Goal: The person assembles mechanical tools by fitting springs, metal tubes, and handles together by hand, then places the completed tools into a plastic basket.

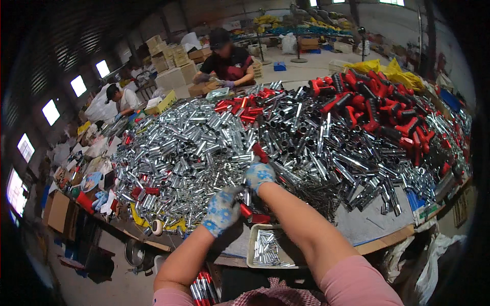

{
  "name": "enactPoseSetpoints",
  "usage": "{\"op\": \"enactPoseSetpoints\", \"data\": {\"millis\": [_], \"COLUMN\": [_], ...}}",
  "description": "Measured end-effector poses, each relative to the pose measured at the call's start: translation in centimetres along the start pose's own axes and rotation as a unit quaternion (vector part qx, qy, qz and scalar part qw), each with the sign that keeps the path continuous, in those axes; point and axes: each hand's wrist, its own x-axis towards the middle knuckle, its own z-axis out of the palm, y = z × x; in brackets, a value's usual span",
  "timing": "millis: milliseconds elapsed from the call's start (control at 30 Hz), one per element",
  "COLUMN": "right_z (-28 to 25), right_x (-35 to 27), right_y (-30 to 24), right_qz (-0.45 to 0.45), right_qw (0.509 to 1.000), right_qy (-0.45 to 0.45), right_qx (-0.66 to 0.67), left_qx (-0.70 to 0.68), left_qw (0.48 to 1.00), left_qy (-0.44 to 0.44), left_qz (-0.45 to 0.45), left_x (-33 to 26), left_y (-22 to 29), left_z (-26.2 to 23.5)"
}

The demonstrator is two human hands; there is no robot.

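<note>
Both my hands wear white gloves with blue flowers over the near middle of a big heap of metal parts. My left hand (220, 213) is closed; a short silver tube (247, 196) with a red end shows at its fingers, partly hidden. My right hand (259, 175) is a little farther forward, its fingers bent around the lower end of a red plastic piece (260, 152). Another red piece (259, 218) lies just below my hands, by the rim of a shallow tray (251, 245) with small silver pins (267, 249) in it.
Silver tubes (178, 137) cover most of the table, with red-and-black tool handles (370, 102) piled at the far right. A co-worker (227, 64) handles a box across the table; another person (122, 99) bends at the far left. Yellow bags (393, 71) lie behind the handles.
</note>
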Motion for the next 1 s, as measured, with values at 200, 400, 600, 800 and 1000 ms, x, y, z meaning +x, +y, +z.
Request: {"op": "enactPoseSetpoints", "data": {"millis": [200, 400, 600, 800, 1000], "right_z": [-4.5, -12.5, -11.7, -11.2, -9.4], "right_x": [-0.8, -13.7, -21.0, -27.7, -32.9], "right_y": [5.5, 5.2, 10.2, 10.8, 10.3], "right_qz": [0.027, 0.026, 0.028, 0.104, 0.113], "right_qw": [0.875, 0.722, 0.631, 0.716, 0.629], "right_qy": [-0.058, 0.003, -0.081, -0.038, -0.063], "right_qx": [0.480, 0.692, 0.771, 0.689, 0.767], "left_qx": [0.114, 0.251, 0.257, -0.484, -0.653], "left_qw": [0.992, 0.950, 0.925, 0.849, 0.733], "left_qy": [0.003, -0.158, -0.267, -0.013, -0.039], "left_qz": [-0.047, -0.097, -0.080, -0.213, -0.186], "left_x": [6.5, 14.2, 16.3, 9.5, -1.1], "left_y": [-2.7, -1.3, -1.0, 5.7, 8.7], "left_z": [-2.3, 3.2, 2.8, -1.6, 0.6]}}
